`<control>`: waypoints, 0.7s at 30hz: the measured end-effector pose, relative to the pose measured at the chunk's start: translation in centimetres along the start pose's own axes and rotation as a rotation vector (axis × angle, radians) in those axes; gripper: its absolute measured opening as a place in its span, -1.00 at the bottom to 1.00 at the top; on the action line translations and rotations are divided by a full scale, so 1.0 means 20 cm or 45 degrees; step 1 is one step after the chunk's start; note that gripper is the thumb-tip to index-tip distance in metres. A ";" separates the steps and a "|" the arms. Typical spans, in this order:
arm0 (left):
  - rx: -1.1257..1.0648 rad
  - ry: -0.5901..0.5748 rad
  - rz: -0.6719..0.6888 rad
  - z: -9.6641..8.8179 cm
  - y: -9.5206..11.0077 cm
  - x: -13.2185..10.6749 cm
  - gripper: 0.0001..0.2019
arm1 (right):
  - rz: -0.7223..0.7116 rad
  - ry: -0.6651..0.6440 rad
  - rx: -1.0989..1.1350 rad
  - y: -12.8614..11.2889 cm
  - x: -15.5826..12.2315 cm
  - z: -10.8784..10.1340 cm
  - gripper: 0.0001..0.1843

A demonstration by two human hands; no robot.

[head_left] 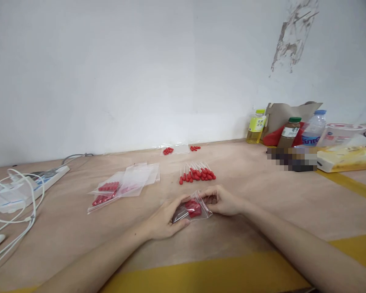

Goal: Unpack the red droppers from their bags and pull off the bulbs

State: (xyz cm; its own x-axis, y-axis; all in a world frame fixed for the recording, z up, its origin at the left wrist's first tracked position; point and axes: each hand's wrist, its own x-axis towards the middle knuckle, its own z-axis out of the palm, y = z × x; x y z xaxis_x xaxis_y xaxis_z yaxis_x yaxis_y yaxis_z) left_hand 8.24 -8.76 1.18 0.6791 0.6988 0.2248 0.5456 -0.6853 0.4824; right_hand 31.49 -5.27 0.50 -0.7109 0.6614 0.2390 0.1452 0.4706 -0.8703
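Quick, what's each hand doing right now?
Left hand: closed on one end of the small clear bag.
Right hand: pinching the same bag's other end.

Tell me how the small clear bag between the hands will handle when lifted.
Probably floppy: the clear zip bag is thin film, crinkling between the left hand and right hand. Likely light, holding only a few red-bulbed droppers. Its glossy film may slip.

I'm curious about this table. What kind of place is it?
Probably a simple packing workbench: the left hand and right hand hold a small bag of red-tipped droppers, loose droppers lie behind, filled bags sit left.
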 end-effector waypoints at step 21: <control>0.002 0.007 -0.054 -0.04 -0.06 0.00 -0.48 | -0.178 0.212 -0.505 -0.02 0.02 0.06 -0.82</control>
State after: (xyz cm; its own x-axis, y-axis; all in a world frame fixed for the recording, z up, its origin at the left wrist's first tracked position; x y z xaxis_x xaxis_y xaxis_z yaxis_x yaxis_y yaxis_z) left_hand 7.26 -7.84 1.25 0.6528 0.7283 0.2085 0.5746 -0.6554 0.4903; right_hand 30.38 -5.95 0.37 -0.6266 0.6453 0.4370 0.3315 0.7282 -0.5999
